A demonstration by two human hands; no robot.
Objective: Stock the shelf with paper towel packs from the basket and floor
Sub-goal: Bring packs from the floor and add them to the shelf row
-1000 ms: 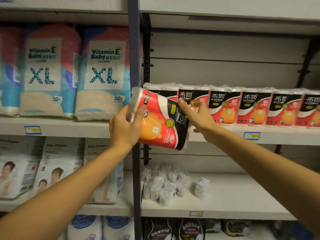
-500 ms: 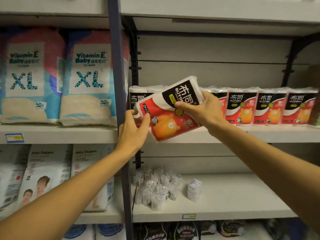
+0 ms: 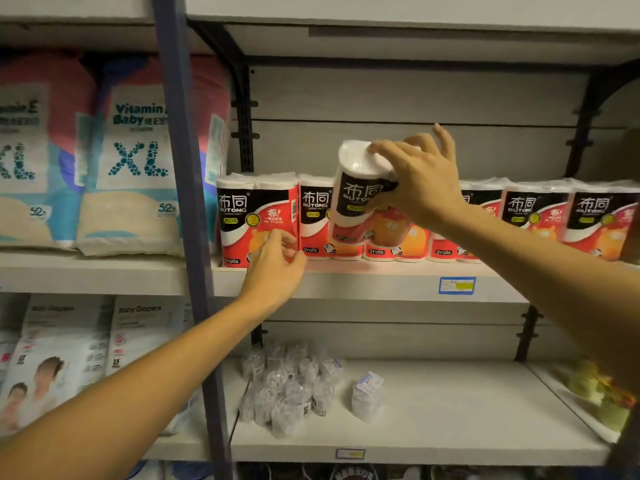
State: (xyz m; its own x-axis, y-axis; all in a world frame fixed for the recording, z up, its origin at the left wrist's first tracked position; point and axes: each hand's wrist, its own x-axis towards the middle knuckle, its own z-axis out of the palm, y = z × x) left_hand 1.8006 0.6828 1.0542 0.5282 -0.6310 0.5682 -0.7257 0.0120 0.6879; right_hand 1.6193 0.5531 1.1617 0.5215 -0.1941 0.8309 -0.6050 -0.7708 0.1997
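Held pack: a red, black and white plastic-wrapped paper towel pack [image 3: 363, 199], upright and slightly tilted, raised in front of the row on the shelf, its white top end above the others.
Writing on held pack: two Chinese characters over "BUTONG", with a small yellow oval label below that is too blurred to read.
Right hand: the right hand [image 3: 420, 181] grips the held pack at its top right corner, thumb on the front face and fingers spread over the top.
Left hand: the left hand [image 3: 277, 268] is half open with fingers loosely curled, its fingertips touching the lower front of the leftmost pack [image 3: 256, 216] in the row; it holds nothing.
Row: matching red and black paper towel packs [image 3: 568, 216] stand side by side on the grey metal shelf board [image 3: 346, 282].
Row writing: "BUTONG", "260" in a yellow oval, "2rolls" at the bottom edge.
Shelf edge: a blue and yellow price tag [image 3: 456, 285], unreadable.
Left bay: pink, blue and cream diaper bags [image 3: 135, 161] reading "Vitamin", "Baby", "XL", "52".
Below left: white boxes [image 3: 138, 334] marked "Baby Diapers".
Lower shelf: a cluster of small clear wrapped items [image 3: 287, 389], labels illegible.
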